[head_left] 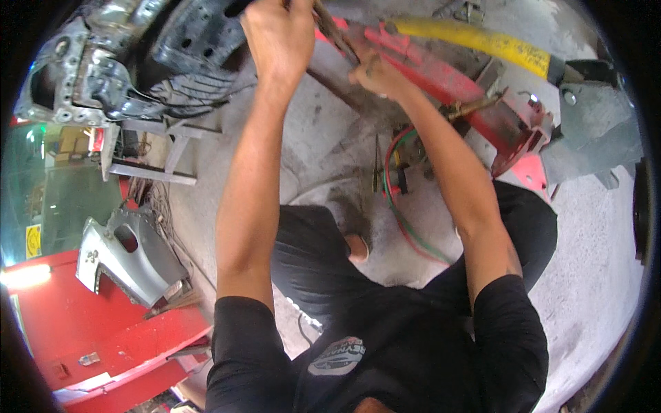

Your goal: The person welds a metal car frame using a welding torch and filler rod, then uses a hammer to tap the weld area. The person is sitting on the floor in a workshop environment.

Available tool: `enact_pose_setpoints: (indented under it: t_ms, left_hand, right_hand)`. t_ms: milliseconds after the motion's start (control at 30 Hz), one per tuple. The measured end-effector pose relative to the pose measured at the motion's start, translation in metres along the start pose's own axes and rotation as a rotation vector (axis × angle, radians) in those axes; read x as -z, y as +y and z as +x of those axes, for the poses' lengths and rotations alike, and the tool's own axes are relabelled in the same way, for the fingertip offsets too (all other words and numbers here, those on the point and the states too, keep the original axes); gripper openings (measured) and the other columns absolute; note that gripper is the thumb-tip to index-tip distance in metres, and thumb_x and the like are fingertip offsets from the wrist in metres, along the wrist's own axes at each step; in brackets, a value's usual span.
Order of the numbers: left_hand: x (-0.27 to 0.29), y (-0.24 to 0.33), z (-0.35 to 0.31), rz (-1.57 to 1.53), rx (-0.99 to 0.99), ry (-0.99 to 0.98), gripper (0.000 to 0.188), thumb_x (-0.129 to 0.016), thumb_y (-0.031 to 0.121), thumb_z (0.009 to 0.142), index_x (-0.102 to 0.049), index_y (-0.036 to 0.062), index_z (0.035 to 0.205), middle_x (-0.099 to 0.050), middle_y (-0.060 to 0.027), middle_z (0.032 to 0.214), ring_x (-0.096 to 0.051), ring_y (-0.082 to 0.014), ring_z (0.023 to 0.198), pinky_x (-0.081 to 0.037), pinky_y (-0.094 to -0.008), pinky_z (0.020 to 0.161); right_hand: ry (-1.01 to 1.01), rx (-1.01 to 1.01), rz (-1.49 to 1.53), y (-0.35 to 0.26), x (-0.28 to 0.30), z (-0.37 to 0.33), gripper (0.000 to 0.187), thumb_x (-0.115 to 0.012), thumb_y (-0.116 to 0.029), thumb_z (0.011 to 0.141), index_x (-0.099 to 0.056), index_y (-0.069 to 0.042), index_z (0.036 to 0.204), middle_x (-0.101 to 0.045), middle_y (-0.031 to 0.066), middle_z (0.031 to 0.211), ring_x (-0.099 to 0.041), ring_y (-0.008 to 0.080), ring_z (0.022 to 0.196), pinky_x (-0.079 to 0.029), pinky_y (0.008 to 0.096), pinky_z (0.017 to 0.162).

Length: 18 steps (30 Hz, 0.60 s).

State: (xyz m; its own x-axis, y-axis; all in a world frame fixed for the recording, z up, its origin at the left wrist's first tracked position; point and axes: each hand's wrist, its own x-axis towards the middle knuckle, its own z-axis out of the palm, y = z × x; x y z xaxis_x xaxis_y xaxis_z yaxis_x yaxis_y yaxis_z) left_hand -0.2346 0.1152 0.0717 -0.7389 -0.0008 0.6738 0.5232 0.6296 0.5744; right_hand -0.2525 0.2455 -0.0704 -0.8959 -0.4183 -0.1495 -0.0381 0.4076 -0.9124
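Observation:
At the top edge my left hand (279, 38) is raised with its fingers curled, and the frame cuts off their tips. What it grips is hidden. Lower and to the right, my right hand (377, 76) is closed round the lower end of a narrow brown metal bar (337, 31). The bar slants up to the left, its upper end passing close beside my left hand. Behind both hands lies a long red metal beam (441, 69). A brass-coloured gas torch (475, 107) rests across the beam, to the right of my right forearm.
Red and green hoses (391, 186) loop on the concrete floor between my legs. A yellow bar (475, 38) stands far right. At the left are a greasy metal car assembly (96, 82) on a metal stand (155, 171), and a silver body panel (138, 255) on a red car surface (124, 330).

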Motion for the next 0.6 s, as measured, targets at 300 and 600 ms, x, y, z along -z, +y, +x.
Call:
enact_pose_setpoints:
  t_ms: [300, 600]
  left_hand:
    - [-0.006, -0.009, -0.004, 0.237, 0.074, 0.069, 0.035, -0.071, 0.032, 0.091, -0.072, -0.0031, 0.094, -0.066, -0.0255, 0.07, -0.066, -0.0457, 0.071, -0.051, -0.0502, 0.069]
    - [-0.008, 0.011, -0.003, 0.073, 0.221, -0.003, 0.038, -0.066, 0.037, 0.096, -0.073, -0.0005, 0.092, -0.066, -0.0214, 0.068, -0.066, -0.0426, 0.067, -0.05, -0.0498, 0.068]
  right_hand:
    - [0.035, -0.029, 0.178, -0.014, -0.011, -0.011, 0.092, -0.055, -0.01, 0.074, -0.022, -0.009, 0.16, -0.063, 0.0284, 0.123, -0.071, 0.0353, 0.082, -0.057, 0.0404, 0.066]
    - [0.034, -0.079, 0.139, -0.008, 0.009, -0.019, 0.097, -0.057, -0.008, 0.072, -0.021, -0.012, 0.161, -0.065, 0.0253, 0.113, -0.066, 0.0325, 0.076, -0.054, 0.0382, 0.061]
